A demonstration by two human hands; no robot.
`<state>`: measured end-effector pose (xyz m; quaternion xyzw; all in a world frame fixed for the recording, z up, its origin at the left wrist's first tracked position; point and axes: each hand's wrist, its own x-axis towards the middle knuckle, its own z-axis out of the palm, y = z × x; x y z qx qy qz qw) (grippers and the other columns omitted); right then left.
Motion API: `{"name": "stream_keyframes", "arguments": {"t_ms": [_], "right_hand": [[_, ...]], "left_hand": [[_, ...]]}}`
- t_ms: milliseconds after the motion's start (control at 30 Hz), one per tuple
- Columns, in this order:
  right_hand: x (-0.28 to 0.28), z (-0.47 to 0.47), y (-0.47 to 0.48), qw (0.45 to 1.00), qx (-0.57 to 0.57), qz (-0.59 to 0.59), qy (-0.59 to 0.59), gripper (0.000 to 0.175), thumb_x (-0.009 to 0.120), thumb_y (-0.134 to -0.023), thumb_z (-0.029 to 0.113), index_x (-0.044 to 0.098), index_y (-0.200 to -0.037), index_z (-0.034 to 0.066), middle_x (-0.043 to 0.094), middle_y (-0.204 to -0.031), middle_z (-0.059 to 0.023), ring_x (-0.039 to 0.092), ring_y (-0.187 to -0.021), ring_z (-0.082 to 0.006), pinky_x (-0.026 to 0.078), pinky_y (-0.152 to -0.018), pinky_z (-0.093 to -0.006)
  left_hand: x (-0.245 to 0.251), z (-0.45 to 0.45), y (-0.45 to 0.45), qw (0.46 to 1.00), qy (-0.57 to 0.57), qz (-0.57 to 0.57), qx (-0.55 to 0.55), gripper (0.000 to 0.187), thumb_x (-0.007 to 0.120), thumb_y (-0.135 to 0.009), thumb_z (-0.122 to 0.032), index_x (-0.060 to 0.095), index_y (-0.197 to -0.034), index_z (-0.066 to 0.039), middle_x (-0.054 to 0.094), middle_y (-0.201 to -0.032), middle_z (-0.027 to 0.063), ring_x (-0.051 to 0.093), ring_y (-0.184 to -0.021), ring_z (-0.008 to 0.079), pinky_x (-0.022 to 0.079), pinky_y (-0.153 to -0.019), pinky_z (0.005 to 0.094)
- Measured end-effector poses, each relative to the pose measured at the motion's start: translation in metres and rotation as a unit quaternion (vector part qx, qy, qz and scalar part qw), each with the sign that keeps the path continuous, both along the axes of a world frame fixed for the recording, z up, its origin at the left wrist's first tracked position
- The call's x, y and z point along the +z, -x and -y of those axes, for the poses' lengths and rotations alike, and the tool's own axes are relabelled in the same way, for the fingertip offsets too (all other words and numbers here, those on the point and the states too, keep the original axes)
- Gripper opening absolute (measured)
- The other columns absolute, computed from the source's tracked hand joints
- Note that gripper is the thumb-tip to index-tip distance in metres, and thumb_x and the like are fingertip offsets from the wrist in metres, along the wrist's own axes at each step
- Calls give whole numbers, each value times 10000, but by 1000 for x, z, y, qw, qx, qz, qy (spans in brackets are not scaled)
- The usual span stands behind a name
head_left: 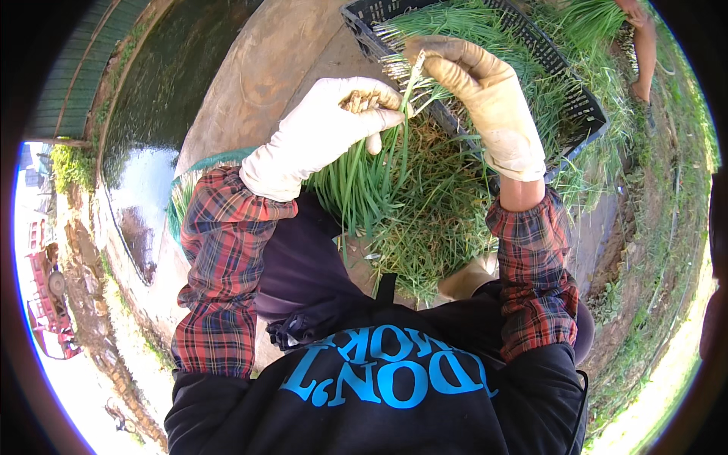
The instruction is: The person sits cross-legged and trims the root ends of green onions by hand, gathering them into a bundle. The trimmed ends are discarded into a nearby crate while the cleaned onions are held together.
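My left hand (333, 128), in a white glove, is closed around a bunch of long, flat green leaves, which look like garlic chives (358, 185). The leaves hang down below the fist toward my knee. Above that fist, a few pale stem ends (416, 71) stick up. My right hand (483, 85), in a soiled cream glove, pinches the tip of one of these stems between thumb and fingers. Its fingertips are partly hidden by the bent fingers. Beneath both hands lies a heap of loose green and yellowed leaf trimmings (435, 222).
A black plastic crate (594, 122) full of chives stands ahead to the right. Beside my left knee is a green-edged container (196, 162) with more chives. Water (153, 85) lies to the left. Another person's leg (644, 62) shows at upper right. A red vehicle (48, 301) stands far left.
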<state>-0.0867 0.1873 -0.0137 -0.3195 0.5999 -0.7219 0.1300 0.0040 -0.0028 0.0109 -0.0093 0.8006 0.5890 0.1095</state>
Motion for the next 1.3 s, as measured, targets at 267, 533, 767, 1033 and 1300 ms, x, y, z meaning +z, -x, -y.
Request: {"name": "stream_keyframes", "arguments": {"t_ms": [267,533,767,1033,1300], "right_hand": [[-8,-19,24,1000,-28,-2,6,263,616,-936,234,666,-1049,1,686,-1031,-61,624,-934,-124,469,-881,-264],[-3,-10,18,980,-124,46,149,220,574,-962,208,665,-1009,13,693,-973,-47,632,-891,-139,474,-882,-261],[-25,0,-3,974,107,-41,-195,443,673,-868,342,617,-1168,20,684,-968,-204,670,-915,-271,515,-804,-340],[-69,34,-27,928,28,-291,-230,230,601,-850,203,659,-966,13,633,-729,-208,625,-673,-386,518,-623,-431],[-156,2,48,791,-114,-373,-470,277,701,-772,239,680,-1015,108,659,-902,-118,631,-885,-287,498,-785,-388]], "left_hand": [[-6,2,-2,1000,18,-8,-4,176,642,-883,-106,670,-1017,5,675,-845,35,576,-601,65,469,-576,209],[-8,1,-1,1000,12,4,9,174,637,-887,-109,672,-1019,-2,662,-830,27,572,-601,67,470,-590,211],[-13,0,2,996,-15,-49,70,203,641,-884,-100,667,-1060,-2,659,-838,23,589,-640,77,471,-630,208],[-16,3,3,981,2,-146,128,218,621,-904,-84,654,-1105,-8,694,-967,71,626,-775,97,498,-689,223],[-19,14,5,989,-28,-122,83,170,592,-925,-81,657,-1064,-8,666,-846,44,624,-790,105,498,-722,235]]}}
